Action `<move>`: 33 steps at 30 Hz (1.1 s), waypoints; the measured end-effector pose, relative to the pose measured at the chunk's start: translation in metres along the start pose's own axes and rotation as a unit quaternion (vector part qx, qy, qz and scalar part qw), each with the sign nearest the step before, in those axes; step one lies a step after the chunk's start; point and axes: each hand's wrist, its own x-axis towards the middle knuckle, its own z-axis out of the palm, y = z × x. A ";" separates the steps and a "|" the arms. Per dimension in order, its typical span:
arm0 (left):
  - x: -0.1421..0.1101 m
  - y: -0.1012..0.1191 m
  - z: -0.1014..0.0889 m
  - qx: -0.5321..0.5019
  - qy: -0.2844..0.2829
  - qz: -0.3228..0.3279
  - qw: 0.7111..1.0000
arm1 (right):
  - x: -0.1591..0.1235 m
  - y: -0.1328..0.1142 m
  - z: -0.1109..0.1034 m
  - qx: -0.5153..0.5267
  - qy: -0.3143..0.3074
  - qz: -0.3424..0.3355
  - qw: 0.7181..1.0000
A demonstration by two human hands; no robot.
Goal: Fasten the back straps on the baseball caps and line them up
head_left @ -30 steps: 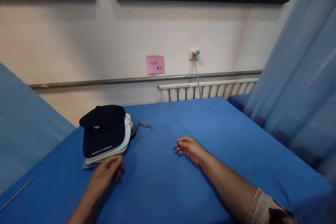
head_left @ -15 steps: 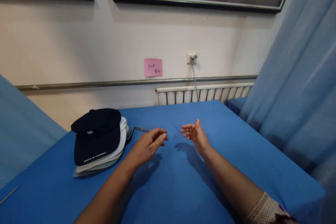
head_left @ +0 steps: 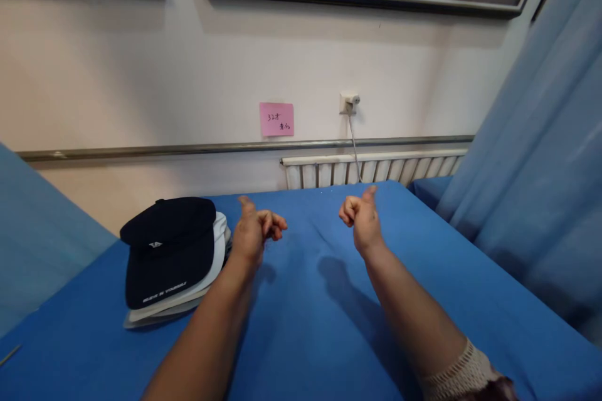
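My left hand is raised over the blue-covered table, thumb up, its fingers loosely bent and apart with nothing in them. To its right, my right hand also has the thumb up, but the fingers are curled into the palm in a fist, and nothing shows in it. A stack of caps lies just left of my left hand. On top is a dark navy cap with white lettering on its brim; a white cap and other pale brims show underneath.
Blue curtains hang at the left and right. Behind the table are a white radiator, a metal rail, a wall socket with a plugged cord, and a pink note. A thin stick lies at the lower left edge.
Both hands have turned thumb up and moved slightly apart and upward. The right fingers have curled in from a spread pose. My left hand now hides the strap beside the caps.
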 end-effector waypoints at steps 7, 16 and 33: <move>0.043 -0.044 -0.007 -0.018 0.071 -0.098 0.992 | 0.031 0.063 -0.007 -0.021 0.081 0.173 0.981; 0.039 -0.065 -0.005 -0.018 0.064 -0.119 0.991 | 0.029 0.067 -0.016 -0.013 0.071 0.176 0.982; 0.039 -0.074 -0.007 0.011 0.047 -0.146 0.988 | 0.026 0.081 -0.013 -0.001 0.070 0.206 0.976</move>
